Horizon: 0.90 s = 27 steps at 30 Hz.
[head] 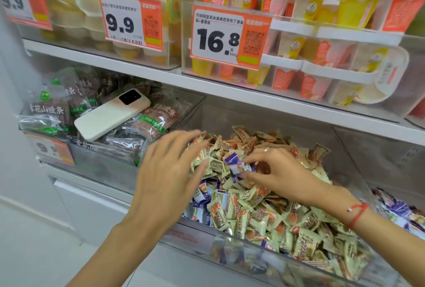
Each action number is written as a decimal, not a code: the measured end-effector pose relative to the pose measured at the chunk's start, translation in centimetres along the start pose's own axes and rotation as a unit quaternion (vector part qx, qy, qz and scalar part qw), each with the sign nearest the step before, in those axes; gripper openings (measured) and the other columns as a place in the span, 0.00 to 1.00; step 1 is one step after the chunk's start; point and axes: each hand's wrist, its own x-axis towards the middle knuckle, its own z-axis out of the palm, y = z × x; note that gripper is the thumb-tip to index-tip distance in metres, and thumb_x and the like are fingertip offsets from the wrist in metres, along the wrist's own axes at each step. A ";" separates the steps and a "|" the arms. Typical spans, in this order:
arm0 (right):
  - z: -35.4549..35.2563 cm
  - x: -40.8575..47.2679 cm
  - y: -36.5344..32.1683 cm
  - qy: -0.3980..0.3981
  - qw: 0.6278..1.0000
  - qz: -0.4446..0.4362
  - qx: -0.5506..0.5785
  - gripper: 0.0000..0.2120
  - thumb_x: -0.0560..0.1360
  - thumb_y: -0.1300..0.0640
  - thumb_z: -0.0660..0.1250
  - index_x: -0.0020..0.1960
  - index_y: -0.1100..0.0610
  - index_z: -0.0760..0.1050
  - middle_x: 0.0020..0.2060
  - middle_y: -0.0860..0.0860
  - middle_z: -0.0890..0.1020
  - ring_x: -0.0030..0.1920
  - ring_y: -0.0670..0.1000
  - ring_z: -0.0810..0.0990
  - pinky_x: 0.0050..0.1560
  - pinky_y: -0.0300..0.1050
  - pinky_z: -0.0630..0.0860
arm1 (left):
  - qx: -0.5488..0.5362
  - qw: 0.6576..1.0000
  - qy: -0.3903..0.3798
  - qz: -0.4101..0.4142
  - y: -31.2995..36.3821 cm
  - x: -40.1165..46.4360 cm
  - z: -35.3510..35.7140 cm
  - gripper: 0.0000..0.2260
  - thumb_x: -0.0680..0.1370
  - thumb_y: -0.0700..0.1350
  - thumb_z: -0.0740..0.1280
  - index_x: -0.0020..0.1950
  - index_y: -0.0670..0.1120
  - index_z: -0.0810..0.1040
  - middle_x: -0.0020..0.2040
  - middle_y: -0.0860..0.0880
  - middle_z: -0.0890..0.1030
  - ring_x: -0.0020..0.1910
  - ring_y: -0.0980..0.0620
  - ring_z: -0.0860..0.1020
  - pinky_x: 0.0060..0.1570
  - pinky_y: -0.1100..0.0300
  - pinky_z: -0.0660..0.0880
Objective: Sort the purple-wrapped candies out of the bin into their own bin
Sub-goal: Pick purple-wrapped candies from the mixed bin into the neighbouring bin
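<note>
Shop shelving fills the view, white shelves stacked with clear bins: cups with white lids and orange price tags above, and on the lower level a bin of dark snack packets with a cream phone lying on top. Beside that, in the middle, sits the clear mixed bin, heaped with pale green-and-orange wrapped candies, with purple ones scattered among them, several showing near the front left of the heap. The right hand is down on the pile, its thumb and fingers pinching a purple-wrapped candy at the top of the heap; it looks as if more than one may be in the pinch, though blur makes that hard to tell. The left hand hovers over the left part of the same bin with fingers spread and loose, holding nothing, its fingertips at or just above the wrappers. At the right edge another bin shows mostly purple wrappers, which I judge to be the destination. So the step in hand is a pick, and many purple candies remain. The next move likely calls for lifting the pinched candy clear without dragging pale ones along, carrying it right over the divider, and letting go there.
</note>
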 end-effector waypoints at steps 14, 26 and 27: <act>0.2 -1.5 0.0 0.039 0.994 0.053 0.083 0.07 0.73 0.57 0.72 0.51 0.51 0.83 0.39 0.42 0.83 0.34 0.40 0.80 0.35 0.33 0.74 | -0.177 0.954 -0.186 -0.152 1.1 1.0 1.4 0.11 0.71 0.58 0.72 0.52 0.59 0.78 0.42 0.65 0.75 0.42 0.63 0.77 0.43 0.64 0.74; 0.0 0.1 -4.1 0.134 0.918 0.046 0.370 0.05 0.71 0.59 0.73 0.48 0.55 0.83 0.38 0.48 0.86 0.38 0.44 0.83 0.40 0.33 0.77 | -0.346 0.924 -0.117 -0.114 1.9 0.4 -1.4 0.10 0.74 0.53 0.68 0.53 0.57 0.70 0.55 0.64 0.79 0.51 0.65 0.79 0.50 0.62 0.77; 0.1 0.5 -4.4 0.125 0.902 0.051 0.409 0.06 0.72 0.59 0.72 0.49 0.56 0.83 0.39 0.49 0.86 0.38 0.45 0.84 0.40 0.33 0.77 | -0.320 0.937 -0.093 -0.106 1.6 0.3 -1.8 0.12 0.75 0.55 0.66 0.56 0.58 0.70 0.55 0.65 0.78 0.52 0.66 0.78 0.50 0.65 0.75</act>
